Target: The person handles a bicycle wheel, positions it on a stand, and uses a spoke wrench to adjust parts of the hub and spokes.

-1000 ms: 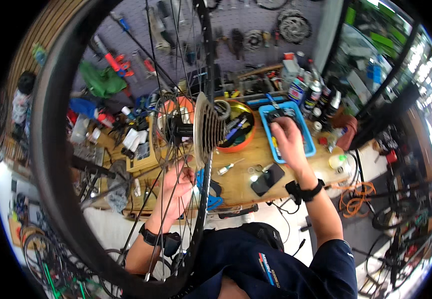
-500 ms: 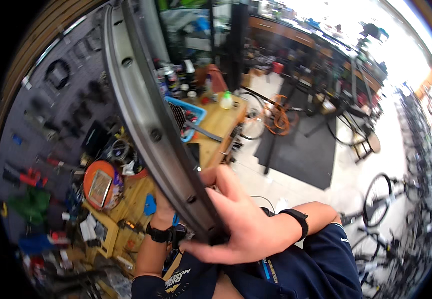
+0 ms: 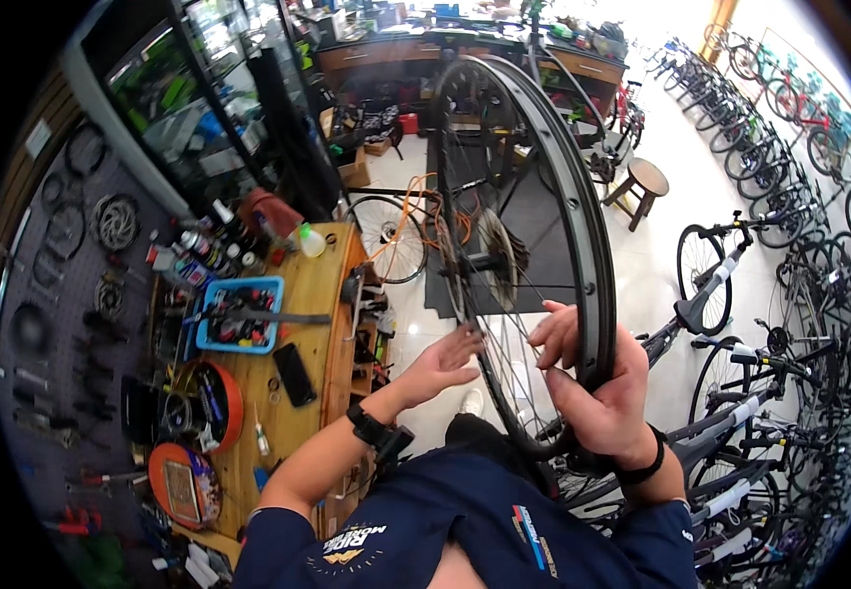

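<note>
Held upright before me is a bicycle wheel with a black rim, bare of any tyre, its spoke holes facing me. Thin spokes run to the hub, which carries a rear cassette. My right hand is wrapped round the near lower right part of the rim, thumb on the inner side and fingertips reaching over toward the spokes. My left hand is beside the rim's left side, fingers stretched out and the thumb apart. Whether its fingertips touch the wheel, I cannot tell.
The wooden workbench on my left bears a blue basket of tools, a black phone, bottles and orange round containers. A wooden stool stands beyond the wheel. Rows of bicycles line the right; a dark mat covers the floor ahead.
The wheel has swung from close on my left, over the bench, to upright ahead and to the right. My left hand, formerly behind the rim, now shows with its fingers outstretched.
</note>
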Available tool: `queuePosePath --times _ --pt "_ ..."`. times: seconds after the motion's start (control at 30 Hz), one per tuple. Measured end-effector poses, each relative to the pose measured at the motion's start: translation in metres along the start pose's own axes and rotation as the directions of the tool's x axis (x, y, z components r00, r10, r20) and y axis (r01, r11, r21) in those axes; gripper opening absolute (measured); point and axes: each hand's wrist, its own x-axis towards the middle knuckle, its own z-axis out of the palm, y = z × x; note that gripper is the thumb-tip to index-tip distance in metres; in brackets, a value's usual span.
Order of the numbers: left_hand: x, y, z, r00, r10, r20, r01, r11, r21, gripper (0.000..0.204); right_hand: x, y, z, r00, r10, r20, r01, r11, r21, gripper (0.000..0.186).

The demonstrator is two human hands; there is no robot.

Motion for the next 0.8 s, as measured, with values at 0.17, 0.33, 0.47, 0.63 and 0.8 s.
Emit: queuePosePath --times 0.17,0.33,0.47,0.63,0.8 --pt "0.045 0.011 -0.053 0.936 -0.351 0.03 0.309 0.859 0.409 0.057 0.013 0.056 -0.086 0.999 0.032 0.011 -0.031 0.995 -0.09 0.016" --pt "0.076 -0.005 -0.113 0.899 -0.243 -0.364 0.389 0.826 0.408 0.043 0.02 0.092 -0.139 0.982 0.172 -0.084 -0.18 0.978 -0.102 0.029" --pt "0.114 -0.002 -0.123 0.85 -0.246 -0.466 0.394 0.884 0.253 0.035 0.037 0.11 -0.169 0.978 0.173 -0.118 -0.188 0.972 -0.139 0.026" --pt "0.203 0.049 -0.088 0.962 -0.175 -0.211 0.251 0.875 0.415 0.032 0.093 0.132 -0.186 0.955 0.216 -0.204 -0.242 0.964 -0.114 0.012" --pt "0.291 0.141 -0.019 0.96 -0.057 0.274 -0.106 0.831 0.547 0.034 0.155 0.165 -0.205 0.952 0.139 -0.272 -0.188 0.969 -0.163 0.012"
